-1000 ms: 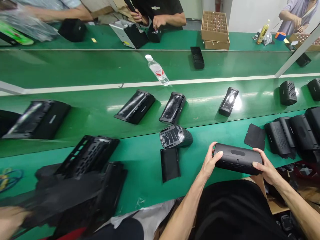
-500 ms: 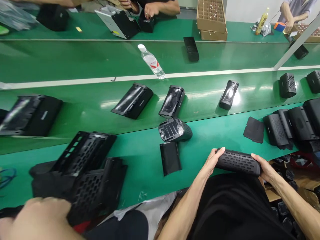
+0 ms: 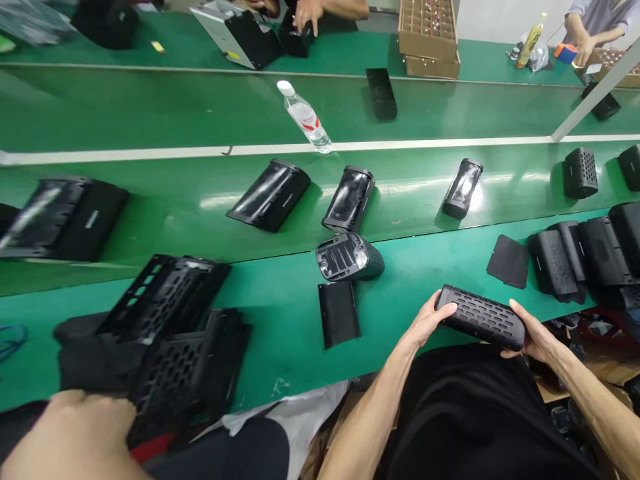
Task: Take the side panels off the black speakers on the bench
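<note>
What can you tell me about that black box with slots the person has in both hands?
The long black plastic-looking casing is dull-surfaced, with rounded edges and rows of short oblong slots across the face turned upward. The left hand grips one end, thumb along its edge; the right hand holds the other. It slants in the picture, right end lower, by the near edge of the green tabletop. Its underside is hidden.

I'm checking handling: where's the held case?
Lower right of the head view: the case is between left hand and right hand, below a black sheet.
</note>
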The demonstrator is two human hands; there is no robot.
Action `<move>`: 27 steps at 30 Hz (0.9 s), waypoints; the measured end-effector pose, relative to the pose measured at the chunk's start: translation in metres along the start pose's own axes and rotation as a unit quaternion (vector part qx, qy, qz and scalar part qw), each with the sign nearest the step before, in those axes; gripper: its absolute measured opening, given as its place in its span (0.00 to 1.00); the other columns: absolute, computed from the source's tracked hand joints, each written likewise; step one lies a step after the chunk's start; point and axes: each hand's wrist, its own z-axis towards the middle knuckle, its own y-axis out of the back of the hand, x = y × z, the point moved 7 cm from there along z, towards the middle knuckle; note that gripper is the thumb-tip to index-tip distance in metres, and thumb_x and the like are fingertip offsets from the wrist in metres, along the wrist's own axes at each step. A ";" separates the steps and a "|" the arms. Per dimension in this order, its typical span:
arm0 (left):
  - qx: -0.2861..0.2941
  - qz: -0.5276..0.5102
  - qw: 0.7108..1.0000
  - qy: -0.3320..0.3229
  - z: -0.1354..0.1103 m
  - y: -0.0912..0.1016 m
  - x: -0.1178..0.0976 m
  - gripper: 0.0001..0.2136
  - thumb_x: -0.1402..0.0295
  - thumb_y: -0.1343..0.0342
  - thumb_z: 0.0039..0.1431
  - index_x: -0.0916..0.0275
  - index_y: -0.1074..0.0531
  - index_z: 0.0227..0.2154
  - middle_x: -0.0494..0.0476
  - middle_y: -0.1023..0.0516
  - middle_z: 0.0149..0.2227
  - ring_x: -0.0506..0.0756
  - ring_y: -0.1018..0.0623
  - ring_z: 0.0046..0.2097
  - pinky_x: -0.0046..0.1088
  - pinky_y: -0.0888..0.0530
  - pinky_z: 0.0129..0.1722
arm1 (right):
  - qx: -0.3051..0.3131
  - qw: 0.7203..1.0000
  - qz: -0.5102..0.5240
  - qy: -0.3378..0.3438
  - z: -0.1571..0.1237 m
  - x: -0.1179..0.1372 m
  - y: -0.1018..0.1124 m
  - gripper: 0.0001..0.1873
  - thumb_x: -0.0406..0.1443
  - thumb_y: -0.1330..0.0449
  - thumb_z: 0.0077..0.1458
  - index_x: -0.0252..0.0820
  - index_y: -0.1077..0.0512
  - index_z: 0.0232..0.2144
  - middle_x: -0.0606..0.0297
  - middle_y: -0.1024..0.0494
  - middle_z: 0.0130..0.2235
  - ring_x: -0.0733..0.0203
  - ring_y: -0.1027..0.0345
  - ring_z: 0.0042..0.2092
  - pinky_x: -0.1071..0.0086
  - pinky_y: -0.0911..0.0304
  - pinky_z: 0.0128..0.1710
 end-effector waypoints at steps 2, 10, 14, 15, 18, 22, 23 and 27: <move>-0.024 -0.009 1.000 0.002 0.005 0.004 -0.001 0.38 0.45 0.28 0.49 0.63 0.25 0.59 0.67 0.19 0.59 0.69 0.24 0.62 0.47 0.29 0.63 | 0.032 0.999 -0.016 0.027 0.001 0.012 -0.004 0.31 0.55 0.25 0.50 0.45 0.26 0.48 0.57 0.17 0.42 0.50 0.23 0.38 0.49 0.20 0.35; -0.132 -0.048 0.990 0.005 0.016 0.009 -0.009 0.47 0.34 0.34 0.49 0.60 0.31 0.66 0.72 0.22 0.61 0.68 0.19 0.54 0.40 0.19 0.41 | 0.071 0.992 -0.028 0.104 0.037 0.081 -0.010 0.29 0.46 0.20 0.43 0.45 0.25 0.44 0.59 0.18 0.41 0.52 0.24 0.36 0.57 0.21 0.31; -0.385 -0.045 0.918 -0.079 -0.019 0.051 -0.006 0.36 0.36 0.35 0.51 0.62 0.22 0.52 0.69 0.17 0.51 0.62 0.16 0.45 0.38 0.18 0.40 | 0.042 0.986 0.042 0.155 0.077 0.162 0.005 0.22 0.49 0.27 0.52 0.47 0.27 0.44 0.58 0.18 0.41 0.44 0.21 0.43 0.45 0.20 0.40; -0.454 -0.032 0.886 -0.091 -0.035 0.065 -0.003 0.33 0.37 0.37 0.52 0.62 0.22 0.46 0.67 0.16 0.46 0.62 0.16 0.42 0.37 0.19 0.39 | 0.031 0.982 0.065 0.173 0.087 0.184 0.010 0.20 0.50 0.30 0.55 0.49 0.28 0.44 0.59 0.18 0.42 0.44 0.21 0.45 0.43 0.21 0.44; -0.606 0.003 0.791 -0.089 -0.094 0.105 0.008 0.25 0.40 0.41 0.54 0.61 0.25 0.36 0.60 0.18 0.35 0.60 0.19 0.38 0.40 0.20 0.42 | -0.008 0.967 0.127 0.223 0.112 0.241 0.025 0.15 0.48 0.36 0.59 0.52 0.32 0.44 0.62 0.19 0.44 0.47 0.21 0.47 0.44 0.22 0.48; -0.719 0.054 0.689 -0.069 -0.158 0.158 0.011 0.16 0.50 0.46 0.59 0.59 0.28 0.37 0.58 0.21 0.38 0.62 0.21 0.44 0.48 0.24 0.54 | -0.058 0.949 0.170 0.261 0.141 0.288 0.034 0.14 0.49 0.44 0.63 0.52 0.32 0.47 0.57 0.20 0.49 0.49 0.20 0.46 0.48 0.21 0.45; -0.734 0.067 0.673 -0.064 -0.164 0.171 0.009 0.15 0.53 0.47 0.60 0.59 0.28 0.40 0.60 0.21 0.41 0.63 0.21 0.47 0.49 0.25 0.57 | -0.061 0.945 0.175 0.271 0.147 0.298 0.033 0.15 0.49 0.46 0.64 0.52 0.31 0.48 0.55 0.20 0.53 0.49 0.20 0.47 0.49 0.21 0.45; -0.736 0.133 0.662 -0.051 -0.157 0.213 -0.010 0.14 0.61 0.45 0.65 0.62 0.28 0.49 0.66 0.23 0.53 0.65 0.25 0.60 0.49 0.31 0.65 | -0.055 0.937 0.162 0.305 0.167 0.344 0.016 0.21 0.48 0.52 0.68 0.49 0.25 0.52 0.50 0.28 0.67 0.46 0.23 0.57 0.54 0.23 0.43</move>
